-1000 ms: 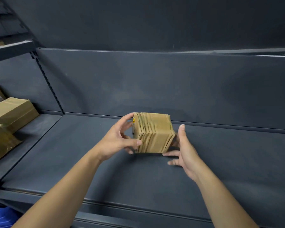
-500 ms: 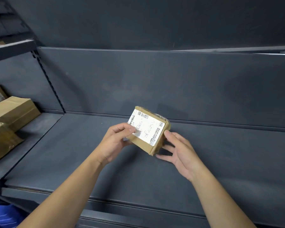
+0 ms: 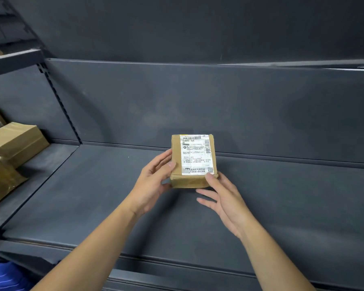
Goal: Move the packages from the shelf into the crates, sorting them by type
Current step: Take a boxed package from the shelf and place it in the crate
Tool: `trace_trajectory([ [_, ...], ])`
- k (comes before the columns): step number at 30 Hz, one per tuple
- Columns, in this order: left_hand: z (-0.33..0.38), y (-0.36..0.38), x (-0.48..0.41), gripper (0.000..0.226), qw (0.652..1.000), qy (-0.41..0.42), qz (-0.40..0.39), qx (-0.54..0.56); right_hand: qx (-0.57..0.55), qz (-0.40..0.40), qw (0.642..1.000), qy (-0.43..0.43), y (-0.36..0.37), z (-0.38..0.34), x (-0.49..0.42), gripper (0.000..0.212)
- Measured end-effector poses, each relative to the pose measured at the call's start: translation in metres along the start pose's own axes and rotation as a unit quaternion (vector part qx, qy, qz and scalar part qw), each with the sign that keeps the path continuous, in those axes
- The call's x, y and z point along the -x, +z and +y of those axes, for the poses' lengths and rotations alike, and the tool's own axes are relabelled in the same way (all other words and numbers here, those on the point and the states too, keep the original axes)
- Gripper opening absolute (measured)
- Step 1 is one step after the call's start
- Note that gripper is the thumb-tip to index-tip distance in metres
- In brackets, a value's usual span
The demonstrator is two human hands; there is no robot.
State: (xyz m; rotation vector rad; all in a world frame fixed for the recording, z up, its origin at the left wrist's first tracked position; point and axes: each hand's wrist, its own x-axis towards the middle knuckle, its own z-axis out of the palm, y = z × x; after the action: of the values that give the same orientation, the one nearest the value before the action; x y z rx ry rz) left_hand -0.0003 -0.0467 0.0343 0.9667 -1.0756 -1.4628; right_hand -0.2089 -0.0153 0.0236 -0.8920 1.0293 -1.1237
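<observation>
The left hand [image 3: 156, 181] grips the small brown cardboard box [image 3: 192, 158] by its 9 o'clock side, thumb laid on the top face and fingers wrapped behind. The right hand [image 3: 225, 198] lies open at the box's 5 o'clock corner, thumb touching the near edge and fingers stretched straight beneath, apparently as a support rather than a clamp. The box is held just above the dark grey metal shelf [image 3: 282, 206], near the middle of the view, tilted so that its white shipping label [image 3: 195, 156] faces the person. That pose suggests the label is being read to judge the type before the box goes to a crate.

Around the box the shelf board lies bare, with its back panel at 12 o'clock and its front lip at 6 o'clock, so a pull straight back towards the person looks unobstructed. Well apart at 9 o'clock, brown taped packages [image 3: 15, 141] sit piled in the neighbouring bay, beyond the upright. At 7 o'clock, below the lip, a blue plastic object [image 3: 2, 276] shows; whether it is a crate cannot be told.
</observation>
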Motion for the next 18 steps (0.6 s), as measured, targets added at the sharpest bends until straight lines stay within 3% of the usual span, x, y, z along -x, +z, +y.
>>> trace_trajectory([
  [2,-0.002,-0.001,0.0,0.051,1.0,0.012,-0.009,-0.001,0.005,0.011,1.0,-0.014,-0.002,-0.001,-0.001,0.063],
  [5,-0.006,0.0,-0.001,0.056,1.0,0.014,0.005,-0.007,0.01,0.043,0.998,-0.048,-0.003,-0.004,-0.003,0.078],
  [8,-0.009,-0.003,-0.003,0.058,1.0,0.007,0.003,-0.007,0.074,0.032,0.993,-0.087,-0.001,-0.006,-0.004,0.058],
  [12,-0.011,-0.006,-0.002,0.063,0.998,0.01,-0.043,-0.035,0.051,0.02,0.994,-0.095,-0.004,-0.006,-0.005,0.052],
  [18,-0.023,-0.011,-0.002,0.073,0.992,0.094,-0.041,-0.076,0.016,0.043,0.994,-0.101,-0.008,-0.004,-0.006,0.056],
])
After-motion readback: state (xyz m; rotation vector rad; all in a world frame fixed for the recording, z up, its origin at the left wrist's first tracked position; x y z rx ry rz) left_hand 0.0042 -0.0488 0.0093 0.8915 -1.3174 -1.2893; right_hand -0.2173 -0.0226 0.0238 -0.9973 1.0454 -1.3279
